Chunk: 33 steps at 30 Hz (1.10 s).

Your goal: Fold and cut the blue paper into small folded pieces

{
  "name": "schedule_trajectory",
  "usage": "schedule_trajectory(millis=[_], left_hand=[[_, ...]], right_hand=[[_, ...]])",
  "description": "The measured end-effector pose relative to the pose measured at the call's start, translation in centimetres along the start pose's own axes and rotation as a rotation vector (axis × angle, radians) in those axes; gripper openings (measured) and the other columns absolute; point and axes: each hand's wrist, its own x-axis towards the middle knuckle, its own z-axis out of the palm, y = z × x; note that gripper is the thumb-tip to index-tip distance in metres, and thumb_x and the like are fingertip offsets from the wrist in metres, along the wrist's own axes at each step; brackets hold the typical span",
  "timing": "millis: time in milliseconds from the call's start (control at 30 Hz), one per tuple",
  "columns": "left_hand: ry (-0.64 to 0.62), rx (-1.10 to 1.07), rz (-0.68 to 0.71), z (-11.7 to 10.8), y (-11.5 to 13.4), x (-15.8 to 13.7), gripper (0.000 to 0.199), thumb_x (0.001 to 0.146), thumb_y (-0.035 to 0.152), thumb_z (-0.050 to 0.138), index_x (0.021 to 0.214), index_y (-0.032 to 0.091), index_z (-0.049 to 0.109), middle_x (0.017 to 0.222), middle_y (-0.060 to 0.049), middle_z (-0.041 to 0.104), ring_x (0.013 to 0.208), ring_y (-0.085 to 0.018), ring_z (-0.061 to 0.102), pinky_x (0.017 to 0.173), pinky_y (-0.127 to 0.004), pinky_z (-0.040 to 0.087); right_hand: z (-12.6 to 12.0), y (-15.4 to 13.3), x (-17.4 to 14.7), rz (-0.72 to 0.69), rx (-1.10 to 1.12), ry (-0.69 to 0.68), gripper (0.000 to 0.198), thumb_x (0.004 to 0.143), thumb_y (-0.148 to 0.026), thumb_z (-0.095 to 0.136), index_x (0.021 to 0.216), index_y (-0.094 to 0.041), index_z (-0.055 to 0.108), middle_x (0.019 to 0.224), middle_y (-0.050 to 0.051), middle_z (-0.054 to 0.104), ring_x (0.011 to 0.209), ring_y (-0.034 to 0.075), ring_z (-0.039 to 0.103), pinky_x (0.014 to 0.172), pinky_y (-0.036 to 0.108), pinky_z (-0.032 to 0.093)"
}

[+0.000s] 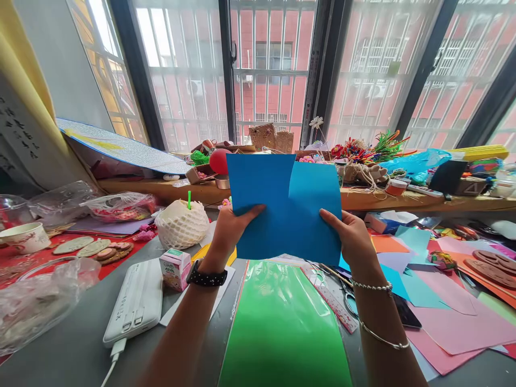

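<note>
A sheet of blue paper (274, 226) is held up above the table between both hands, with a curved cut running down from its top edge. My left hand (234, 226) grips its left side, thumb across the front and fingers behind. On the right side my right hand (349, 228) pinches the sheet the same way, its fingers mostly hidden behind the paper. Below lies a green sheet in a shiny clear sleeve (286, 328). Scissors (350, 302) rest beneath the right wrist, close to a patterned pink ruler (332, 301).
Left of my arm are a white power bank (135, 301), a small pink carton (176, 269) and a netted coconut with a green straw (182, 224). Coloured paper scraps (463, 322) cover the right side. Craft materials crowd the wooden sill (363, 200) by the window.
</note>
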Motion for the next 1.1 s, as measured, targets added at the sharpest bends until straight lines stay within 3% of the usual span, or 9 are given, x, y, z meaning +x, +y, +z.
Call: schedule_trajectory(millis=[100,467,800,1100], left_hand=[[0.021,0.025,0.008,0.09,0.07,-0.11,0.038,0.053,0.038,0.072,0.084,0.016,0.066,0.079,-0.005,0.069,0.068,-0.021,0.063,0.058,-0.028,0.05],[0.078,0.03,0.021,0.57,-0.37,-0.38,0.034,0.053,0.04,0.071,0.075,0.015,0.066,0.068,-0.003,0.067,0.061,-0.018,0.061,0.054,-0.026,0.048],[0.029,0.048,-0.022,0.37,-0.49,0.01,0.035,0.053,0.039,0.072,0.078,0.016,0.067,0.073,-0.004,0.068,0.065,-0.021,0.062,0.058,-0.029,0.049],[0.007,-0.095,-0.053,0.23,-0.31,-0.03,0.038,0.052,0.036,0.073,0.084,0.017,0.066,0.079,-0.003,0.069,0.07,-0.021,0.063,0.064,-0.031,0.05]], right_hand=[[-0.11,0.01,-0.01,0.003,-0.034,0.052,0.033,0.055,-0.037,0.072,0.081,-0.019,0.065,0.066,0.001,0.068,0.056,0.018,0.06,0.051,0.029,0.05],[0.02,0.33,0.49,0.159,0.089,0.021,0.031,0.055,-0.036,0.072,0.078,-0.018,0.065,0.07,0.004,0.069,0.057,0.02,0.062,0.055,0.032,0.053],[-0.21,0.68,0.84,0.109,0.046,0.018,0.031,0.054,-0.037,0.073,0.077,-0.017,0.065,0.066,0.002,0.068,0.053,0.017,0.061,0.051,0.028,0.052],[-0.68,0.23,0.64,0.095,-0.045,-0.018,0.029,0.052,-0.035,0.074,0.074,-0.018,0.067,0.065,0.002,0.068,0.054,0.018,0.061,0.053,0.029,0.051]])
